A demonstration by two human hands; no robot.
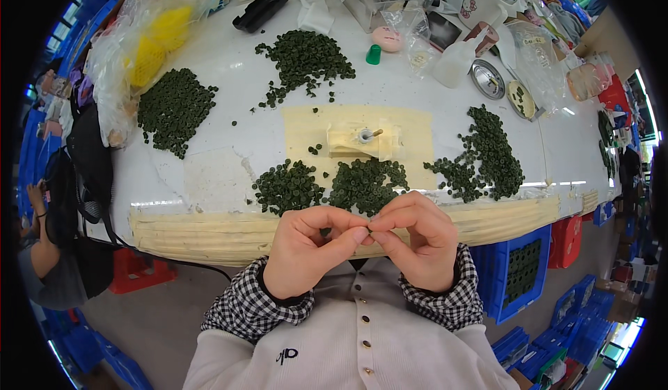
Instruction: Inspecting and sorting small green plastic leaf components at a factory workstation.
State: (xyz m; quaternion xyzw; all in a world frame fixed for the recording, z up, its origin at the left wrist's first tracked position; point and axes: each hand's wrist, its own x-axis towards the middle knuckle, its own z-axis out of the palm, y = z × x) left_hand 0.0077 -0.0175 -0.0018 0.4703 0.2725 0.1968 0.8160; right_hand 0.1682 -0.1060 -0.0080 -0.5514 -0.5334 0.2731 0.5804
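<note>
My left hand [300, 249] and my right hand [423, 242] meet fingertip to fingertip at the table's near edge. Both pinch a tiny dark part [369, 229], mostly covered by the fingers, which looks like the small green pieces around. Just beyond my hands lie two piles of small round dark green parts, one on the left [289, 186] and one in the middle [365, 185]. Behind these, a taped block [344, 143] on yellowish tape carries a white round fitting with a thin rod [376, 133] sticking out.
More green parts are heaped at the far left [177, 109], far middle [306, 59] and right [492, 157]. Plastic bags [115, 77], a black case [261, 10], a green cap [374, 54], a white bottle [456, 63] and a round tin [487, 79] line the back. A blue crate [515, 279] stands below right.
</note>
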